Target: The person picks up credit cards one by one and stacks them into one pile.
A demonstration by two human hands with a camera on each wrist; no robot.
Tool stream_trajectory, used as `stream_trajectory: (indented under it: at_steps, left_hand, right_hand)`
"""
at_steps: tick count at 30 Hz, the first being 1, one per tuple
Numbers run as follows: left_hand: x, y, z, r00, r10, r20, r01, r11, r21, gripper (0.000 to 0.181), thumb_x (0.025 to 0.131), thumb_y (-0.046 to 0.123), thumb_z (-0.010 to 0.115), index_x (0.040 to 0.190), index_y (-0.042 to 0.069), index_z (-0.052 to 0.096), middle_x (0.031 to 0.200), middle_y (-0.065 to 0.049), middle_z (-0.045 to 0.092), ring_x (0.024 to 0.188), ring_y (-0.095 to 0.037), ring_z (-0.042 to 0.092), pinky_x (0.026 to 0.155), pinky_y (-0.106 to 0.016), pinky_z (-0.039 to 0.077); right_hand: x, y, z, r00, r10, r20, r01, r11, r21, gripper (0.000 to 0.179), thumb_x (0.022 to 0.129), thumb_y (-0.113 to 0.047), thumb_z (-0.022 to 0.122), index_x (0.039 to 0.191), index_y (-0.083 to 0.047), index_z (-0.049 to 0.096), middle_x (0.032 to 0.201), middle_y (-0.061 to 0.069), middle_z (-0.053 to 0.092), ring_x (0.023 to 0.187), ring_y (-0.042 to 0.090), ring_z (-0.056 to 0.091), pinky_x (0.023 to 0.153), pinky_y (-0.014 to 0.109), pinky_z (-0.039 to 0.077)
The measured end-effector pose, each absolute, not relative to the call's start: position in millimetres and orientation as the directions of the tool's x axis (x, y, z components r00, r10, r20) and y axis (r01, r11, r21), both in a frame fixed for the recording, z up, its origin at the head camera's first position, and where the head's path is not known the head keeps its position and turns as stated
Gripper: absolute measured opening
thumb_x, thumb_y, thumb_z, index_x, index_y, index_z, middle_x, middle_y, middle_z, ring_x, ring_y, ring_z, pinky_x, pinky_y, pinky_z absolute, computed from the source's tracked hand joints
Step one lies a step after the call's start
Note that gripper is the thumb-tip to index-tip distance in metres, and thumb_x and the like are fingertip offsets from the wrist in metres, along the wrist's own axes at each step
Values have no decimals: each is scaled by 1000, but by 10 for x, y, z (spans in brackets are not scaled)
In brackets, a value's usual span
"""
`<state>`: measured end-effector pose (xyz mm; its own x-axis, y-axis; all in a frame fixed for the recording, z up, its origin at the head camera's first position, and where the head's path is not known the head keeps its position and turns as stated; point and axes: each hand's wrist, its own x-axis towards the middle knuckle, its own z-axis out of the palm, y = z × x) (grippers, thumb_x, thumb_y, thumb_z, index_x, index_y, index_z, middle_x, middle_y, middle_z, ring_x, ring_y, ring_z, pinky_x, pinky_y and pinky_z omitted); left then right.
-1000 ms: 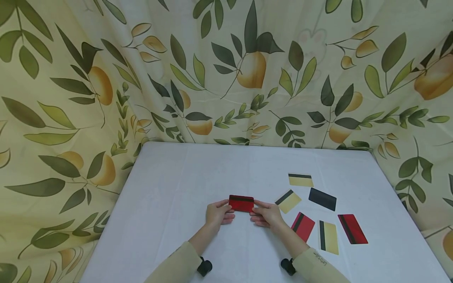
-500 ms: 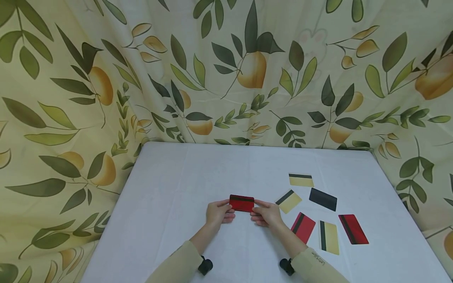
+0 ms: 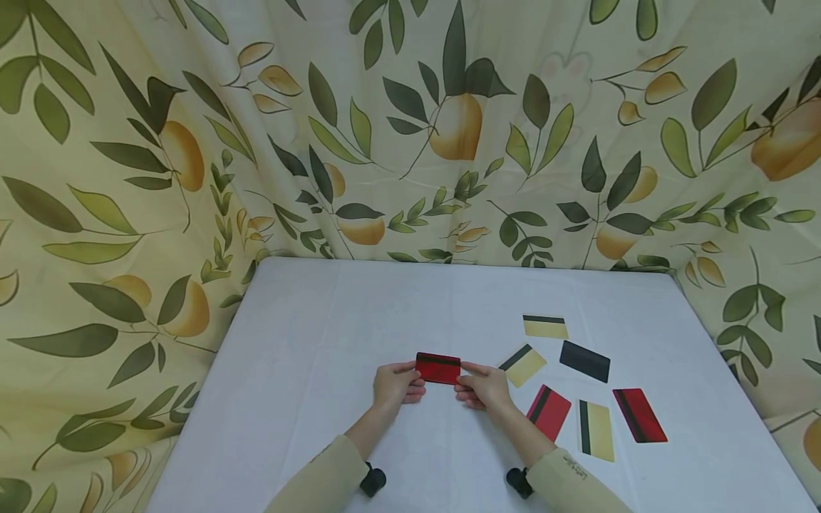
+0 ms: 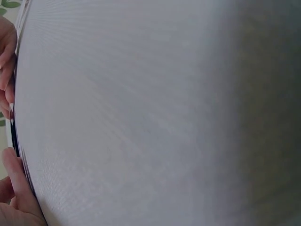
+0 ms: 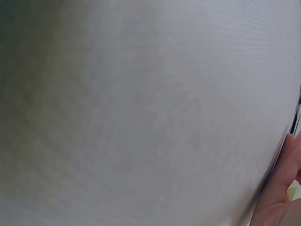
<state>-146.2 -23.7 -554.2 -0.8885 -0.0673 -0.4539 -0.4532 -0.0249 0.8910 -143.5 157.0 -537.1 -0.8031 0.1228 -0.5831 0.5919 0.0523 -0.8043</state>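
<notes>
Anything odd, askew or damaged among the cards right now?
One oddity: the black card lies askew on the white table and shows no contrasting stripe, unlike all the rest. The red card between the left hand and right hand looks flat; no damage visible.

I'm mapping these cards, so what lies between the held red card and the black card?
The head view shows the right hand, then a slanted gold card, between the held red card and the black card.
</notes>
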Motion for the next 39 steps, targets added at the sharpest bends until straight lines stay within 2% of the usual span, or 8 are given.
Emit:
stream_trajectory:
  at_steps: [8, 17, 39]
  left_hand:
    - [-1459, -230, -5503, -895, -75, -439, -438, -24, 898, 22, 84, 3, 61, 105, -3, 64, 66, -9, 67, 53, -16, 65, 52, -29, 55]
    - [-1476, -226, -5514, -893, -80, -443, -443, -18, 897, 22, 83, 3, 63, 104, -3, 65, 68, -12, 67, 53, -17, 65, 52, -30, 56]
    - [-1474, -236, -5553, -916, -81, -393, -397, 38, 917, 19, 83, 6, 64, 101, -2, 66, 67, -10, 66, 53, -18, 65, 51, -29, 55]
  right_hand:
    - [-1435, 1570, -5387, -805, 127, -579, 589, 59, -806, 39, 87, -12, 62, 124, -3, 55, 71, 9, 68, 52, 14, 64, 45, 19, 49]
    - [-1419, 1569, -5382, -821, 112, -560, 569, 76, -819, 40, 87, -12, 62, 125, -2, 55, 72, 9, 68, 54, 14, 64, 48, 20, 50]
    - [-1418, 1586, -5381, -836, 111, -537, 547, 104, -831, 37, 86, -12, 63, 121, 0, 58, 69, 10, 68, 52, 15, 64, 47, 22, 51]
